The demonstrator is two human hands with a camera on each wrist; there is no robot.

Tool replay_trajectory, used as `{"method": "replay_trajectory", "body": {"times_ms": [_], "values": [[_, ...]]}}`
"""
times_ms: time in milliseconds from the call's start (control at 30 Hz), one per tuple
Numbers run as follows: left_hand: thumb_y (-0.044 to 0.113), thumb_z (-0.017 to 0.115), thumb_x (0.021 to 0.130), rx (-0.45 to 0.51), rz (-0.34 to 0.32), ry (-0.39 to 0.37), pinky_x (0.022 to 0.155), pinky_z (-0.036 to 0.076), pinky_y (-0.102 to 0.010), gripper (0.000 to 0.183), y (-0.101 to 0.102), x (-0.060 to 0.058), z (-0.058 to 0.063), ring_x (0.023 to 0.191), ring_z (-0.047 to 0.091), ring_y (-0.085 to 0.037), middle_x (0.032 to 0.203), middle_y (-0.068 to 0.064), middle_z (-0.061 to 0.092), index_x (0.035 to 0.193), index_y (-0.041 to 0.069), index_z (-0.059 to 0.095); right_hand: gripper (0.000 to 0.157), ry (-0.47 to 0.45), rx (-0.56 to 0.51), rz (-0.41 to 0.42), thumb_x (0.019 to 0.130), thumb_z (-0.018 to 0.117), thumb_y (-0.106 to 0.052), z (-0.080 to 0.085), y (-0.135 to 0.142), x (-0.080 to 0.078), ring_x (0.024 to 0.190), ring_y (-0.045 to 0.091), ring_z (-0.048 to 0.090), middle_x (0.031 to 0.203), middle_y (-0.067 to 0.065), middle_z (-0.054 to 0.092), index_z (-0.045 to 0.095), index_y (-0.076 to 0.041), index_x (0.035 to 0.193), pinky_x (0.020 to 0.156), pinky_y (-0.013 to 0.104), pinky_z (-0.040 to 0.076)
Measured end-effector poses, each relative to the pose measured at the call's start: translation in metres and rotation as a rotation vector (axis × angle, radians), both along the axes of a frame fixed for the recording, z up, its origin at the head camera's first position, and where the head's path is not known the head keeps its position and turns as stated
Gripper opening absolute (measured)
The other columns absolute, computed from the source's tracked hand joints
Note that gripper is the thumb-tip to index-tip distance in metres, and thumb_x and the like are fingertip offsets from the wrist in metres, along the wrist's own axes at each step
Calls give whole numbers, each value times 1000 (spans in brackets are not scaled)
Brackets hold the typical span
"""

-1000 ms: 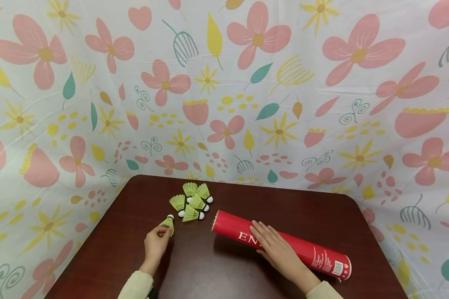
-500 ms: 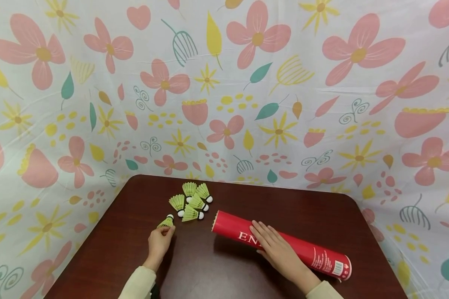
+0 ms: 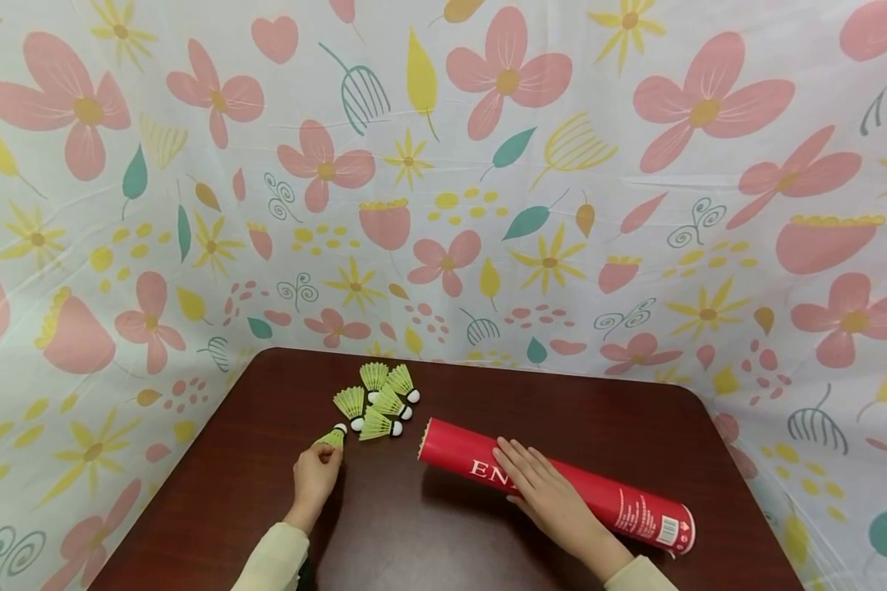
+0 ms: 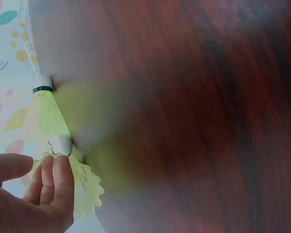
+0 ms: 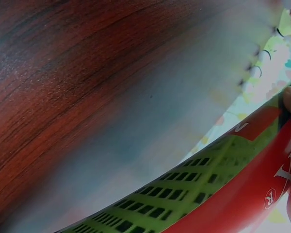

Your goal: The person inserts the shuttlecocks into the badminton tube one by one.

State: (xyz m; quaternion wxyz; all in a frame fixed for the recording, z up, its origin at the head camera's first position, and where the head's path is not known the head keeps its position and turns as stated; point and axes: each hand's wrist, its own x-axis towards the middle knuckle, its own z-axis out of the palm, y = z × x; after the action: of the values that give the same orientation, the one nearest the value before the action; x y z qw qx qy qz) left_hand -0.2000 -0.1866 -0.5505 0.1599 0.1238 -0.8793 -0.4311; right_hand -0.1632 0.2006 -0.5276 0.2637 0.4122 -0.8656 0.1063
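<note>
My left hand (image 3: 315,482) pinches a yellow-green shuttlecock (image 3: 333,438) by its skirt, white cork pointing away from me. In the left wrist view the scalloped skirt (image 4: 89,187) shows behind my fingers. My right hand (image 3: 547,497) rests across a red shuttlecock tube (image 3: 606,491), with its fingers fairly straight over the top and the thumb on the near side. The tube lies slantwise on the table. A scalloped yellowish rim shows at its left end. Several more shuttlecocks (image 3: 379,423) lie in a cluster just beyond my left hand.
A dark brown wooden table (image 3: 384,525) with rounded far corners carries everything. Behind and beside it hangs a white cloth (image 3: 443,336) printed with flowers and leaves. The shuttlecock cluster lies between the tube's left end and the table's far left part.
My left hand has shifted slightly right and away from me along the shuttlecock, whose skirt it still pinches. My right hand and the tube stay in place.
</note>
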Motion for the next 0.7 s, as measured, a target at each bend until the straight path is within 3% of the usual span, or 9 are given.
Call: {"method": "replay_trajectory", "body": {"times_ms": [67,133,233,300,500,700], "values": [[8,68,86,-14,7,20,62,47,-38,13,0,0,1,66,59,-25,70,-9,66,80,-3,71,59,-2,-3,5,103,31,-42,0,0,0,130,34,45,148,15,40,39,-2,145,117,32,15],[6,67,84,-17,15,37,62,47,-39,11,-1,0,2,65,59,-25,70,-9,66,79,-3,71,58,0,-5,5,103,32,-42,0,0,0,131,33,44,148,15,40,39,-2,146,116,32,15],[5,67,82,-15,35,54,61,47,-36,9,-4,-1,2,63,58,-23,69,-8,66,78,-1,71,59,4,-8,3,104,31,-42,0,-1,-1,131,33,44,148,15,41,39,-2,145,116,32,15],[4,66,81,-12,47,63,61,46,-36,8,-5,-2,2,63,57,-22,69,-7,65,77,0,71,66,7,-5,-5,102,16,-46,1,-2,-1,131,33,44,148,15,41,40,-2,145,116,32,15],[5,64,84,-4,58,84,61,47,-38,9,-9,0,6,63,58,-24,72,-10,67,82,-2,71,67,1,-3,-11,102,15,-46,1,-3,-1,128,35,46,148,15,41,40,-2,145,117,31,14],[2,66,86,-50,31,161,59,46,-35,6,-8,1,10,63,59,-21,71,-10,67,84,-2,70,66,-5,-2,-4,102,18,-47,1,-1,-1,128,35,47,148,15,41,40,-2,145,116,31,14]]}}
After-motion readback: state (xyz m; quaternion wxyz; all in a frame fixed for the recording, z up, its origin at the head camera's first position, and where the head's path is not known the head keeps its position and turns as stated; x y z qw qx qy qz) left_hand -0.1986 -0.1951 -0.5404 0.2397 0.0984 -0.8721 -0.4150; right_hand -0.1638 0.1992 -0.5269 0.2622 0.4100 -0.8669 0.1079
